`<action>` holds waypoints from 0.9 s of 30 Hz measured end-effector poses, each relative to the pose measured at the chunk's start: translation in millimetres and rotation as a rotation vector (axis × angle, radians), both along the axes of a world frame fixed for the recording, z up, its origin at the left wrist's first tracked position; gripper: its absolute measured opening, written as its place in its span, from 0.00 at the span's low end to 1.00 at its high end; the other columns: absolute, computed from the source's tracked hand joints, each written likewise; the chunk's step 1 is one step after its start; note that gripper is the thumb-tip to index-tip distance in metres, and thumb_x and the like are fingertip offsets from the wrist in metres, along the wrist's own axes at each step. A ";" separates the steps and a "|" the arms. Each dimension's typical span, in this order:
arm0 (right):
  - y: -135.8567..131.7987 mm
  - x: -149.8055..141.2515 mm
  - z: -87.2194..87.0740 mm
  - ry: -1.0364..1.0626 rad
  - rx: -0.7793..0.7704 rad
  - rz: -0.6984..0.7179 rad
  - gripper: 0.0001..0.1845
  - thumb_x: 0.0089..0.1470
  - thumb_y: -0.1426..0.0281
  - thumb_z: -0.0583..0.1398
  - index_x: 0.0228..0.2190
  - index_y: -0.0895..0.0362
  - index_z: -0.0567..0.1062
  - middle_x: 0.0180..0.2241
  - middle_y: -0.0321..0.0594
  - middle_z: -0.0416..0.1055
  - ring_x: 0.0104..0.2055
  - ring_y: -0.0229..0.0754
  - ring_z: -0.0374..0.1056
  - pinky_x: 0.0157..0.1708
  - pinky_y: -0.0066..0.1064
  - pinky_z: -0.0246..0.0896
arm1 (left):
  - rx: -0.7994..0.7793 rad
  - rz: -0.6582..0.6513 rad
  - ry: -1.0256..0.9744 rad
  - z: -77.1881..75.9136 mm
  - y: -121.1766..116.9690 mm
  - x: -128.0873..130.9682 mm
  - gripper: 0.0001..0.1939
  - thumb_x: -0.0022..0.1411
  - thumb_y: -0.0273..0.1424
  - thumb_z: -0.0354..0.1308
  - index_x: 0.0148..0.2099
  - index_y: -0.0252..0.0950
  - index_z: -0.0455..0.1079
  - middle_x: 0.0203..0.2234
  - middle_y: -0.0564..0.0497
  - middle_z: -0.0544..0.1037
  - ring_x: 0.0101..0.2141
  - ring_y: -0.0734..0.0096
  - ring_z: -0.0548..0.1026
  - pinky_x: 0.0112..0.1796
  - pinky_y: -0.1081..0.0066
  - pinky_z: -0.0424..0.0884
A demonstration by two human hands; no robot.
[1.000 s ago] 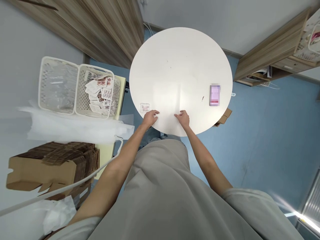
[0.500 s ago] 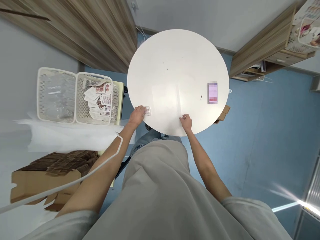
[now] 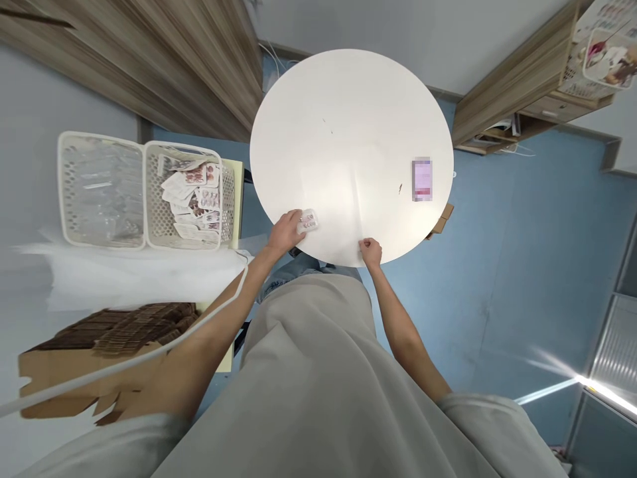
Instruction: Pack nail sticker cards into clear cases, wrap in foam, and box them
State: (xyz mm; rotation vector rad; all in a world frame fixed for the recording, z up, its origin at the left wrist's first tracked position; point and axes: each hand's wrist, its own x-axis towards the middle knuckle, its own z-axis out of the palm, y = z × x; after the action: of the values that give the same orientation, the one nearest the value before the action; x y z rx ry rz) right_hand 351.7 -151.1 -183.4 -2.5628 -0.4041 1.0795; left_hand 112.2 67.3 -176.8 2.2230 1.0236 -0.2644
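At the front left of the round white table (image 3: 378,93), my left hand (image 3: 286,231) grips a small clear-covered card (image 3: 309,220) by its left side. Rows of small reddish-brown shapes show on the card, too small to name. My right hand (image 3: 371,253) is at the table's front edge, thumb and fingers closed in a pinch. They meet at the lower right corner of a clear plastic bag (image 3: 343,199), which lies flat and shows only by faint, shiny edges. The card is at the bag's left side; whether it overlaps the bag is unclear.
A phone-like object (image 3: 422,179), blurred out, lies on the table's right. Left of the table stand a basket of clear bags (image 3: 102,192) and a basket of printed cards (image 3: 182,236). Nearer are white sheeting (image 3: 144,279), a cardboard box (image 3: 54,382) and a white bent tube (image 3: 199,332).
My left hand has moved right, bringing the card farther onto the table beside the bag. My right hand has shifted slightly towards me, still pinched.
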 end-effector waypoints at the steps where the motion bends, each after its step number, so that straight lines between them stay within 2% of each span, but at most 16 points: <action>1: 5.5 0.2 -0.8 -0.003 0.004 0.000 0.10 0.64 0.63 0.61 0.40 0.54 0.81 0.45 0.45 0.84 0.47 0.47 0.79 0.52 0.36 0.71 | -0.015 -0.033 -0.014 1.3 -7.5 6.7 0.39 0.66 0.33 0.63 0.76 0.34 0.60 0.73 0.36 0.66 0.69 0.40 0.66 0.66 0.51 0.68; 5: 28.0 2.8 -2.6 -0.002 0.024 0.000 0.11 0.65 0.64 0.60 0.41 0.55 0.81 0.46 0.46 0.84 0.47 0.47 0.78 0.51 0.35 0.70 | -0.067 -0.104 -0.016 0.1 -30.5 32.0 0.39 0.65 0.32 0.65 0.75 0.35 0.60 0.71 0.36 0.67 0.66 0.40 0.67 0.63 0.52 0.71; 8: 36.1 4.5 -1.5 0.002 0.033 0.009 0.11 0.66 0.63 0.61 0.42 0.55 0.81 0.46 0.46 0.84 0.48 0.47 0.78 0.50 0.35 0.70 | -0.070 -0.116 0.022 -7.1 -34.5 42.3 0.38 0.64 0.30 0.64 0.74 0.36 0.61 0.70 0.35 0.68 0.65 0.39 0.68 0.62 0.50 0.72; 15: 27.2 -1.1 10.0 -0.008 0.063 0.026 0.12 0.68 0.62 0.59 0.41 0.53 0.80 0.46 0.45 0.84 0.47 0.46 0.79 0.50 0.35 0.70 | -0.062 -0.116 0.046 -24.1 -31.9 41.1 0.38 0.63 0.26 0.61 0.74 0.37 0.62 0.70 0.34 0.66 0.66 0.36 0.66 0.62 0.47 0.73; 20: 29.2 -15.8 28.0 -0.049 0.151 0.152 0.13 0.71 0.60 0.58 0.42 0.53 0.79 0.47 0.45 0.82 0.46 0.47 0.78 0.49 0.36 0.70 | -0.093 -0.065 0.008 -25.6 -34.9 39.7 0.40 0.63 0.28 0.64 0.75 0.37 0.61 0.72 0.36 0.65 0.68 0.38 0.63 0.65 0.48 0.69; 22: 36.6 -25.7 35.0 -0.063 0.200 0.258 0.13 0.72 0.60 0.57 0.42 0.53 0.79 0.48 0.45 0.80 0.47 0.47 0.77 0.49 0.36 0.69 | -0.120 -0.002 -0.038 -24.4 -35.5 38.4 0.42 0.63 0.31 0.67 0.76 0.37 0.60 0.74 0.36 0.63 0.71 0.39 0.62 0.68 0.49 0.66; 24: 47.1 -37.5 39.3 -0.066 0.226 0.377 0.13 0.73 0.61 0.57 0.43 0.53 0.79 0.48 0.44 0.79 0.48 0.46 0.76 0.48 0.35 0.69 | -0.143 0.129 -0.099 -22.8 -35.6 35.0 0.41 0.65 0.33 0.66 0.77 0.37 0.59 0.75 0.37 0.62 0.70 0.44 0.65 0.69 0.52 0.66; 27: 65.3 -56.1 37.9 -0.044 0.222 0.538 0.13 0.74 0.62 0.57 0.43 0.52 0.81 0.46 0.43 0.77 0.48 0.46 0.74 0.46 0.34 0.68 | -0.194 0.391 -0.145 -21.6 -34.7 26.8 0.30 0.71 0.33 0.59 0.73 0.36 0.65 0.69 0.38 0.71 0.61 0.53 0.77 0.63 0.57 0.72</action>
State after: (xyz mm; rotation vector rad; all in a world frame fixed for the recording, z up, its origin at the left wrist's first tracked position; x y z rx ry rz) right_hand 295.6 -85.8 -145.4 -2.3342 -1.2034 1.0662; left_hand 139.0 32.5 -198.4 1.7972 1.2661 -0.0252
